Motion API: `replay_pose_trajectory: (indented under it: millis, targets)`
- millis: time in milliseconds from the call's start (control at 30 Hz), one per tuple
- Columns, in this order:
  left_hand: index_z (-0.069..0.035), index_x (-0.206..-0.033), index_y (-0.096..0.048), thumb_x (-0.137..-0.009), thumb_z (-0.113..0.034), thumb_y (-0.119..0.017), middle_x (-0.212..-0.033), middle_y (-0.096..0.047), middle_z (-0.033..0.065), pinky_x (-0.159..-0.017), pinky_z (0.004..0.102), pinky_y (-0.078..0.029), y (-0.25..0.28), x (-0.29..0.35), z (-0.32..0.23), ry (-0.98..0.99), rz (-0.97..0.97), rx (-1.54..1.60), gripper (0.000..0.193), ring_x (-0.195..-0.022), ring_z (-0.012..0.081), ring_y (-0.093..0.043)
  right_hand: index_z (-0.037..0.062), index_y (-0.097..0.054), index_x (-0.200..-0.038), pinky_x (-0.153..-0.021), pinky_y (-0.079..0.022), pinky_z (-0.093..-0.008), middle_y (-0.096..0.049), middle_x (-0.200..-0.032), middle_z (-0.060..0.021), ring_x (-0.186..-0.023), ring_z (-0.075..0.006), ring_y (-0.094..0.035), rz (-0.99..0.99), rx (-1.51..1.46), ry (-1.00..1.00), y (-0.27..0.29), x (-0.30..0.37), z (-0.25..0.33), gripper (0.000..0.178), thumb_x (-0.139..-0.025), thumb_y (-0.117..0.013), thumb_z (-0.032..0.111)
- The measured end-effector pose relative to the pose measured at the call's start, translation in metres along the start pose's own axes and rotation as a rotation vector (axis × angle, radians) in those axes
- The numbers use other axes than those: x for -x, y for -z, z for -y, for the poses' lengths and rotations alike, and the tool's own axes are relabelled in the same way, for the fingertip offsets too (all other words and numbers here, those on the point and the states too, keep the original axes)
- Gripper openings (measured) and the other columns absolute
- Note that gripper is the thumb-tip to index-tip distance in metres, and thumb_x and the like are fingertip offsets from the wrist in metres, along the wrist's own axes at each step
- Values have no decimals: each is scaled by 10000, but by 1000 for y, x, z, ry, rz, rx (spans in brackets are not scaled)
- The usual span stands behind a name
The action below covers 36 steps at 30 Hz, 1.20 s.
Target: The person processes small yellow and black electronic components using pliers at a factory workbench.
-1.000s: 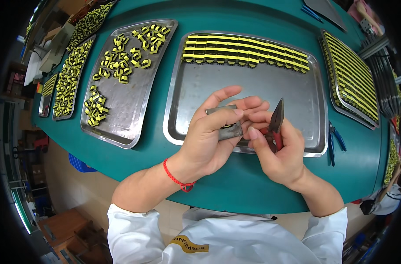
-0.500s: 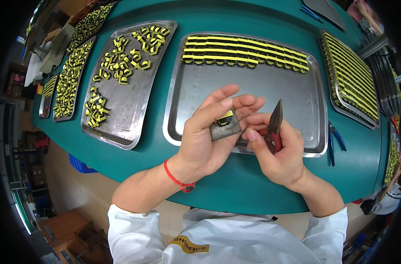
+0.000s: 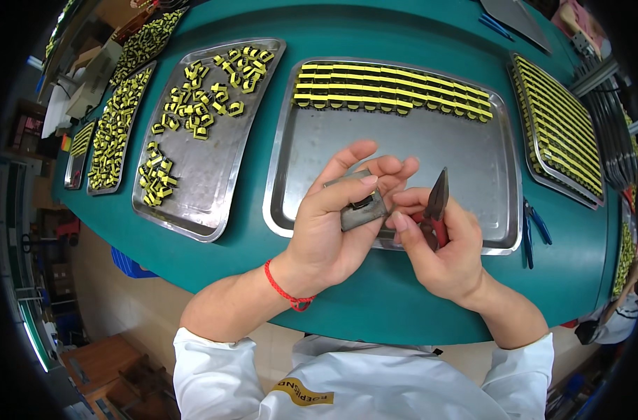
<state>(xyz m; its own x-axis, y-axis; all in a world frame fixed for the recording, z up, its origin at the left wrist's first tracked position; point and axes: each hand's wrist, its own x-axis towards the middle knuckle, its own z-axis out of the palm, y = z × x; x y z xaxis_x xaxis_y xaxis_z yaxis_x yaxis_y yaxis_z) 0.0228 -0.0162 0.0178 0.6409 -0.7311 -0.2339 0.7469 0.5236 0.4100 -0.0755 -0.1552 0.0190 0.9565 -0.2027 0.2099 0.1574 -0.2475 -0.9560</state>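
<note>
In the head view, the half-curled left hand (image 3: 333, 220) holds one grey block (image 3: 357, 219) bearing one dark piece (image 3: 363, 204); the right hand (image 3: 448, 262) wraps round one pair of red-handled pliers (image 3: 438, 199). Beyond both hands, one tray (image 3: 319, 150) looks partly filled with lined-up parts (image 3: 396, 91), too many to count surely; left of the hands, loose parts (image 3: 201, 131) lie unarranged

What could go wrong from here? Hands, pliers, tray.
1. The thumb of the left hand partly covers the block and the small part in it, so a crooked seat might go unnoticed.
2. The pliers in the right hand point up near the left fingertips; a slip might nick them.
3. If dropped, the block could land in the tray and jar the rows.
</note>
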Motion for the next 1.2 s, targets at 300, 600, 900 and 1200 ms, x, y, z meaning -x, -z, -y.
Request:
replay_pose_trajectory:
  millis: [300, 600, 900, 1200]
  targets:
    - [-55, -1336, -402, -916, -11, -560, -1214, -578, 140, -1045, 510, -455, -5, 2, 3, -39, 14, -163, 451, -1343, 339, -458, -17, -597, -1124, -639, -513, -280, -665, -914, -124, -765, -173, -657, 28, 175, 152, 6, -10, 3, 305, -830, -672, -54]
    - [39, -1393, -346, -938, -5, -480, -1261, -558, 210, -1115, 536, -317, 9, 4, 8, -659, 344, -1129, 477, -1300, 378, -497, -44, -516, -1224, -817, -533, -268, -608, -1134, -98, -985, -138, -629, 137, -293, -237, 4, 10, 5, 410, -856, -694, -56]
    - [-15, -1475, -334, -856, -37, -560, -1395, -484, 211, -1143, 662, -45, -6, 3, 0, -723, 481, -1581, 660, -1402, 412, -365, -2, -587, -1173, -721, -521, -264, -681, -960, -81, -822, -110, -638, -4, -209, -96, -2, 6, -13, 308, -871, -637, -36]
    - [44, -1431, -371, -941, -125, -569, -1421, -467, 239, -1181, 508, -176, 4, 11, 1, -635, 431, -1502, 555, -1339, 365, -464, 10, -611, -1101, -737, -486, -236, -647, -930, -32, -845, -85, -591, -12, -148, -87, -7, 8, -13, 247, -863, -675, -6]
